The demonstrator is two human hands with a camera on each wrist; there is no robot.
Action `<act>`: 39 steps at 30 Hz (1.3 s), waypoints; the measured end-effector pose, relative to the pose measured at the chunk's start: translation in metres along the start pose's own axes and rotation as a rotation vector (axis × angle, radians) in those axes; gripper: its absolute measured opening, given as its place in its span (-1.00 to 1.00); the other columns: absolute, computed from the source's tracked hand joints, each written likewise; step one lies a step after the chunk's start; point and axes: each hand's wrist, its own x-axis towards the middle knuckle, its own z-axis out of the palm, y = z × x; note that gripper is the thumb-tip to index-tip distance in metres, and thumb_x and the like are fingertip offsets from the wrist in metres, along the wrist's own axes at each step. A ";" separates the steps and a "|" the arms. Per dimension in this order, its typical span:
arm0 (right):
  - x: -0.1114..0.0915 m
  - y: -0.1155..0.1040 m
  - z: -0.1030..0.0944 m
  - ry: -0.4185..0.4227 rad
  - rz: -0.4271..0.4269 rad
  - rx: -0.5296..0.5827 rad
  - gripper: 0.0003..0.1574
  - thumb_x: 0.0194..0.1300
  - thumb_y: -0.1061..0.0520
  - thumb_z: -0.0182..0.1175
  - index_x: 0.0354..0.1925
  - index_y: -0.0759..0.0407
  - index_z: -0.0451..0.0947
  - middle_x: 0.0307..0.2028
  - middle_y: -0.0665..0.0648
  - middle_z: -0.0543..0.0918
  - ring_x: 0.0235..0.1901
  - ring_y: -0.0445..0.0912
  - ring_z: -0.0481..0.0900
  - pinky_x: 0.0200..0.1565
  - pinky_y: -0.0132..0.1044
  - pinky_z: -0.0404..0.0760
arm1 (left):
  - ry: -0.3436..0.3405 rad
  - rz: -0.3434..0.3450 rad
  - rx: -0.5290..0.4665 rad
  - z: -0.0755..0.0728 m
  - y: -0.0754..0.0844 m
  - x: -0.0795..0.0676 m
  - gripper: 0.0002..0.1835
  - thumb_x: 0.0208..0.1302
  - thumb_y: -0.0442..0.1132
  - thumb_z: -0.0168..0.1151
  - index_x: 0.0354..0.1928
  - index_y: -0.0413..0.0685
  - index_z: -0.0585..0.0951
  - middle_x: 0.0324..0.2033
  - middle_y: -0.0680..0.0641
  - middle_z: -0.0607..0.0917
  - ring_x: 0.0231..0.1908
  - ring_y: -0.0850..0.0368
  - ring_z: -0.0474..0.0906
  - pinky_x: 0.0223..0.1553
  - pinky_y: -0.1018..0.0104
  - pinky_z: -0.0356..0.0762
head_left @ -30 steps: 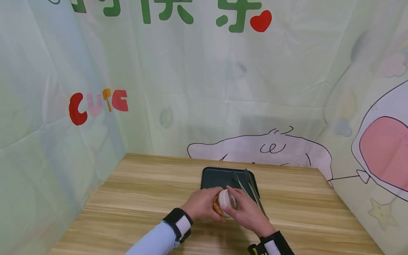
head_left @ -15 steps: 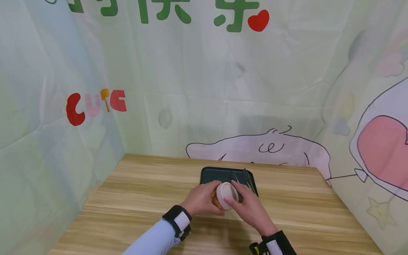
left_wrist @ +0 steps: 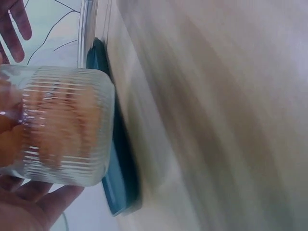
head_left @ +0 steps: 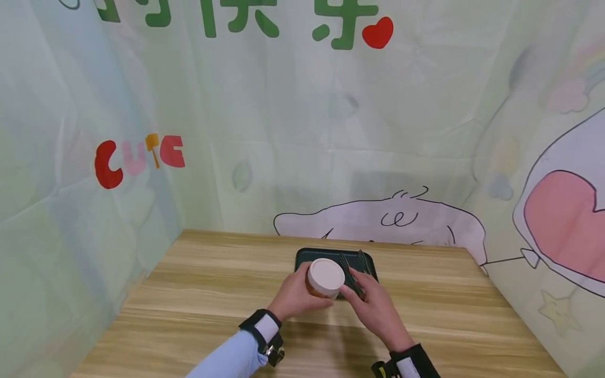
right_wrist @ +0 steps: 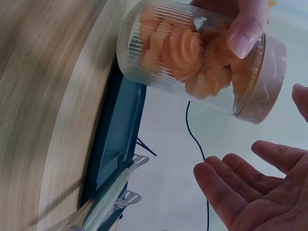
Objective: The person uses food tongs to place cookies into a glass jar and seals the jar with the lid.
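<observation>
A clear ribbed jar (right_wrist: 178,53) of piped cookies, closed by a pale pinkish lid (head_left: 326,274), is held upright above the table. My left hand (head_left: 294,295) grips the jar's side, with the thumb (right_wrist: 246,36) lying against the glass in the right wrist view. To the right of the jar is my right hand (head_left: 378,310), holding nothing. Its fingers are spread and relaxed, and the right wrist view shows a gap between them and the lid. In the left wrist view the jar's ribbed base (left_wrist: 67,125) faces the camera, with the cookies showing through.
Behind the jar, a dark teal tray (head_left: 306,256) lies on the wooden table (head_left: 227,273). Slotted-ended utensils (right_wrist: 113,192) that look like tongs rest at the tray's right side. A printed cloth backdrop (head_left: 307,131) rises behind the table's far edge.
The jar has gone from tilted between both hands to upright in my left hand. My right hand has come off the lid and opened to the right.
</observation>
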 end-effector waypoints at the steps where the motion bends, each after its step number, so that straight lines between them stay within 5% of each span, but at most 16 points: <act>1: 0.000 0.000 0.000 0.000 0.001 0.001 -0.21 0.36 -0.21 0.14 0.34 0.24 0.31 0.25 0.36 0.41 0.12 0.18 0.43 0.00 0.08 0.60 | 0.010 -0.014 -0.016 0.001 -0.001 -0.001 -0.03 -0.15 0.03 0.58 0.31 -0.05 0.29 0.17 -0.14 0.51 0.07 0.03 0.45 0.13 -0.11 0.45; 7: 0.000 0.001 0.002 -0.008 0.013 -0.014 -0.24 0.36 -0.19 0.15 0.34 0.21 0.32 0.26 0.35 0.41 0.11 0.16 0.44 0.00 0.09 0.59 | 0.042 -0.072 -0.082 0.005 -0.011 -0.004 -0.01 -0.12 0.10 0.56 0.33 -0.06 0.26 0.20 -0.16 0.47 0.12 -0.02 0.39 0.17 -0.19 0.38; 14: 0.000 0.000 0.003 -0.012 0.020 -0.025 -0.27 0.35 -0.14 0.18 0.34 0.20 0.33 0.26 0.36 0.40 0.09 0.17 0.46 -0.04 0.10 0.61 | -0.006 -0.079 -0.129 0.005 -0.021 -0.006 -0.03 -0.09 0.01 0.57 0.33 -0.11 0.24 0.22 -0.18 0.45 0.14 -0.02 0.38 0.21 -0.20 0.33; 39: 0.004 0.004 0.001 -0.022 0.032 -0.038 -0.18 0.32 -0.28 0.14 0.34 0.18 0.33 0.27 0.36 0.38 0.11 0.16 0.44 -0.02 0.09 0.60 | -0.058 -0.072 -0.090 0.005 -0.030 -0.003 0.00 -0.10 0.04 0.57 0.35 -0.05 0.22 0.21 -0.12 0.48 0.14 0.03 0.39 0.22 -0.22 0.31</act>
